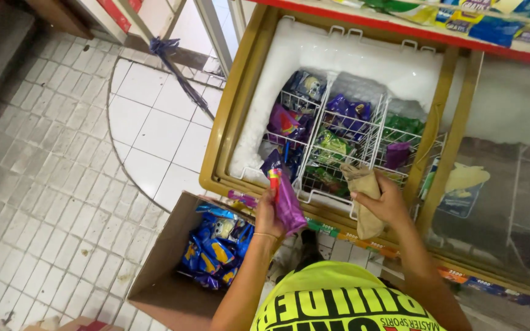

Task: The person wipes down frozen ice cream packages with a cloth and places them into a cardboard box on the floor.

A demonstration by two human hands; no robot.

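My left hand [267, 216] grips a purple ice-cream packet [288, 201] with a red end, held over the front rim of the open chest freezer [234, 116]. My right hand [383, 200] holds a crumpled beige cloth [363, 195] at the freezer's front edge. Inside the freezer, white wire baskets [372, 132] hold purple, green and dark blue packets [346, 116]. Thick frost lines the freezer's left and back walls.
An open cardboard box [167, 257] with several blue and yellow packets stands on the tiled floor below my left hand. The freezer's sliding glass lid [510, 184] covers its right half. A blue strap [176, 70] lies on the white floor tiles to the left.
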